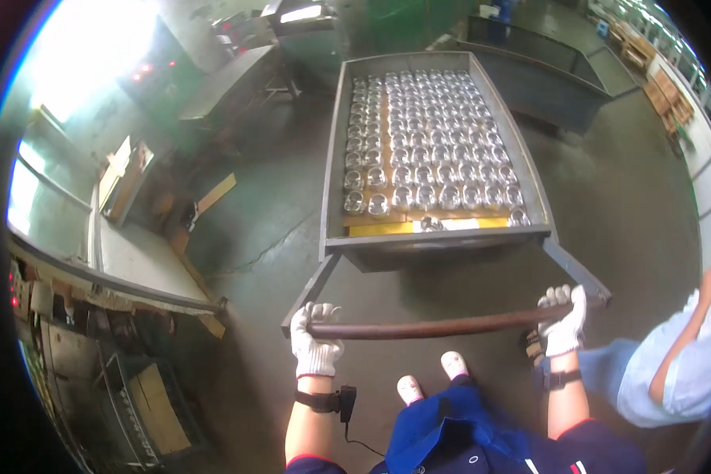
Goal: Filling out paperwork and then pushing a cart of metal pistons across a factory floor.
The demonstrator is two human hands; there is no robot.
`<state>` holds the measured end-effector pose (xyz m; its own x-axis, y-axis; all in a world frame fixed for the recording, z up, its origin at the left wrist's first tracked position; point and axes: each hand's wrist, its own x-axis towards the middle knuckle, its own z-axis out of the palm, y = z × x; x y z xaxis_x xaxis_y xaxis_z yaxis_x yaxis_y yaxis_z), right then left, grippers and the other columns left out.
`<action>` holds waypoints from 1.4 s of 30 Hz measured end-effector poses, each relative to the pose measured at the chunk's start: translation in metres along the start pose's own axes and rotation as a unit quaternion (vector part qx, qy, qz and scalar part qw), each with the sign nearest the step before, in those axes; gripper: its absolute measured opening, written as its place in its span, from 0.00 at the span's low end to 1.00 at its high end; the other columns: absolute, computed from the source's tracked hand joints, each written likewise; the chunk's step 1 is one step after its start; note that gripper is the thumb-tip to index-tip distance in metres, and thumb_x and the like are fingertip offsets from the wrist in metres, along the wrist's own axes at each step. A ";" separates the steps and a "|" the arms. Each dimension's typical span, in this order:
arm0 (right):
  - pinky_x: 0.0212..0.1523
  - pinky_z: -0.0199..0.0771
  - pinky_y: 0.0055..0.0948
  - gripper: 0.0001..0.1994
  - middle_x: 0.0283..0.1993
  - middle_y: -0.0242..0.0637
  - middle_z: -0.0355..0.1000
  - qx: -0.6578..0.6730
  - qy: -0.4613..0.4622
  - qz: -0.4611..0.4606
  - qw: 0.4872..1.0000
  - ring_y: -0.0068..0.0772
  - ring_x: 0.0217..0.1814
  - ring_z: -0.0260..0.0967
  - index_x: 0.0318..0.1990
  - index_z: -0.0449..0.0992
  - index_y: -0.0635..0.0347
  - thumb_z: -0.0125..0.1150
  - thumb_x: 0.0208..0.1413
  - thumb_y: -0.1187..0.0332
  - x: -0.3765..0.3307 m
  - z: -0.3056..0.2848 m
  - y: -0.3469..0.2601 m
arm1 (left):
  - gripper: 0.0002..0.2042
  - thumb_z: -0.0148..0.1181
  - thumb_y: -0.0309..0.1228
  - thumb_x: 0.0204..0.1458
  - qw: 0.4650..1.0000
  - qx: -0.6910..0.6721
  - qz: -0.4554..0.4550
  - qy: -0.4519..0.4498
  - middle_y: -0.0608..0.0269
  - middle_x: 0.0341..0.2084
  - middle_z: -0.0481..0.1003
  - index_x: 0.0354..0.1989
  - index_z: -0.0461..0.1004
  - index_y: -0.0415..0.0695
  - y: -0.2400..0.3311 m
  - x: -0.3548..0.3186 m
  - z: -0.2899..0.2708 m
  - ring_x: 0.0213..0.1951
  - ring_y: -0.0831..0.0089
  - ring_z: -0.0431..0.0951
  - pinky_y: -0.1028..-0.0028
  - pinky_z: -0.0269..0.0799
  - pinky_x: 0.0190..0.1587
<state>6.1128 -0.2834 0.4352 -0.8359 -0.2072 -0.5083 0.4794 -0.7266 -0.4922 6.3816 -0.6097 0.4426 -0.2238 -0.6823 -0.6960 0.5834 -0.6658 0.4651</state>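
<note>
Both my hands wear white knit gloves and grip the brown push handle (426,329) of a grey metal cart. My left hand (316,340) is closed around the handle's left end, and my right hand (563,320) is wrapped round it near the right end. Two angled arms join the handle to the cart (442,241), which stands in front of me. Rows of shiny, round, piston-like metal parts (425,174) stand on brown sheeting inside it. At its near end a yellow strip (381,230) shows, with a few loose-looking shiny parts beside it.
A person in light blue (671,371) is close on my right. Beyond the cart, at right, stands a dark metal bin (537,87). Workbenches (237,79) line the far left, and a table (146,261) with a crate (154,411) below it is at left. Wooden pallets (667,99) sit far right.
</note>
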 end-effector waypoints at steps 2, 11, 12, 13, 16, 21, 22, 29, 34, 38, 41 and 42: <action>0.25 0.56 0.25 0.16 0.16 0.26 0.51 -0.013 -0.030 0.017 0.999 0.24 0.21 0.48 0.19 0.57 0.53 0.50 0.52 0.56 -0.003 -0.008 -0.004 | 0.04 0.51 0.30 0.48 0.998 -0.001 0.032 -0.052 0.64 0.19 0.69 0.28 0.69 0.43 -0.004 0.001 -0.005 0.25 0.69 0.70 0.65 0.72 0.39; 0.28 0.66 0.25 0.19 0.20 0.31 0.59 0.061 -0.009 -0.033 0.998 0.29 0.24 0.56 0.21 0.60 0.56 0.50 0.52 0.51 0.001 -0.008 0.003 | 0.09 0.53 0.35 0.49 0.983 -0.100 0.151 -0.039 0.68 0.16 0.66 0.31 0.70 0.42 -0.030 0.003 -0.023 0.22 0.75 0.67 0.72 0.73 0.28; 0.29 0.66 0.25 0.19 0.21 0.31 0.60 0.087 -0.043 -0.050 0.994 0.28 0.24 0.57 0.23 0.62 0.58 0.50 0.53 0.51 0.008 -0.011 -0.001 | 0.08 0.54 0.34 0.49 0.979 -0.085 0.142 -0.118 0.70 0.13 0.64 0.30 0.70 0.42 -0.029 0.012 -0.034 0.18 0.77 0.65 0.74 0.70 0.23; 0.29 0.67 0.24 0.20 0.21 0.32 0.61 0.110 -0.076 -0.066 0.989 0.28 0.23 0.58 0.25 0.64 0.60 0.49 0.53 0.50 0.012 -0.010 -0.002 | 0.07 0.54 0.34 0.49 0.969 -0.069 0.132 -0.194 0.72 0.11 0.62 0.30 0.70 0.43 -0.026 0.023 -0.045 0.14 0.79 0.63 0.76 0.67 0.18; 0.18 0.59 0.19 0.15 0.15 0.24 0.49 0.094 0.071 -0.144 0.982 0.17 0.15 0.45 0.26 0.66 0.56 0.54 0.53 0.54 0.028 -0.018 -0.013 | 0.07 0.57 0.35 0.48 0.978 -0.114 0.171 -0.035 0.75 0.08 0.58 0.26 0.70 0.45 -0.038 0.005 -0.019 0.12 0.82 0.60 0.78 0.60 0.12; 0.12 0.50 0.13 0.19 0.10 0.18 0.40 0.113 0.084 -0.137 0.981 0.12 0.11 0.36 0.16 0.55 0.45 0.51 0.56 0.57 0.019 -0.011 -0.005 | 0.06 0.49 0.33 0.51 0.983 -0.088 0.161 0.006 0.74 0.08 0.60 0.25 0.67 0.48 -0.031 -0.015 0.005 0.12 0.82 0.59 0.80 0.59 0.17; 0.11 0.49 0.13 0.19 0.10 0.18 0.39 0.097 0.130 -0.146 0.976 0.12 0.11 0.35 0.16 0.54 0.45 0.50 0.56 0.57 0.021 -0.005 -0.004 | 0.07 0.49 0.34 0.52 0.982 -0.089 0.165 0.020 0.75 0.08 0.58 0.24 0.66 0.48 -0.030 -0.016 0.006 0.11 0.83 0.58 0.81 0.55 0.16; 0.10 0.47 0.12 0.17 0.10 0.20 0.41 0.062 0.083 -0.204 0.973 0.12 0.09 0.37 0.18 0.56 0.46 0.51 0.56 0.60 0.014 -0.011 0.003 | 0.14 0.48 0.35 0.52 0.987 -0.081 0.139 0.020 0.74 0.06 0.55 0.15 0.61 0.50 -0.025 -0.015 0.007 0.10 0.81 0.54 0.79 0.55 0.16; 0.10 0.50 0.12 0.20 0.09 0.19 0.39 0.030 0.097 -0.194 0.976 0.12 0.09 0.37 0.15 0.52 0.45 0.47 0.57 0.56 0.015 -0.002 0.004 | 0.12 0.47 0.35 0.52 0.988 -0.083 0.128 0.035 0.74 0.07 0.55 0.16 0.62 0.50 -0.022 -0.021 0.031 0.11 0.81 0.55 0.79 0.55 0.17; 0.11 0.46 0.13 0.20 0.10 0.19 0.40 0.000 0.108 -0.188 0.976 0.13 0.10 0.36 0.16 0.52 0.44 0.48 0.57 0.55 0.012 0.004 0.001 | 0.12 0.47 0.34 0.52 0.990 -0.068 0.113 0.049 0.74 0.07 0.55 0.18 0.62 0.49 -0.019 -0.017 0.021 0.11 0.81 0.55 0.78 0.55 0.18; 0.10 0.43 0.14 0.19 0.10 0.18 0.40 0.057 0.110 -0.173 0.977 0.14 0.10 0.35 0.16 0.53 0.45 0.49 0.56 0.56 0.017 -0.001 0.000 | 0.11 0.47 0.34 0.53 0.990 -0.071 0.106 0.062 0.74 0.07 0.55 0.19 0.62 0.49 -0.016 -0.020 0.020 0.11 0.81 0.55 0.78 0.55 0.18; 0.10 0.44 0.14 0.19 0.10 0.18 0.40 0.044 0.104 -0.162 0.980 0.14 0.10 0.35 0.16 0.52 0.45 0.50 0.56 0.56 0.021 -0.010 -0.001 | 0.11 0.47 0.34 0.53 0.989 -0.072 0.111 0.066 0.74 0.08 0.55 0.19 0.62 0.49 -0.014 -0.023 0.022 0.11 0.81 0.55 0.78 0.55 0.19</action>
<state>6.0979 -0.2803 0.4175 -0.8638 0.1756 -0.4722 0.1641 -0.7882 -0.5932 6.3620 -0.5913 0.4642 0.0199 -0.7550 -0.6554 0.7137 -0.4483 0.5381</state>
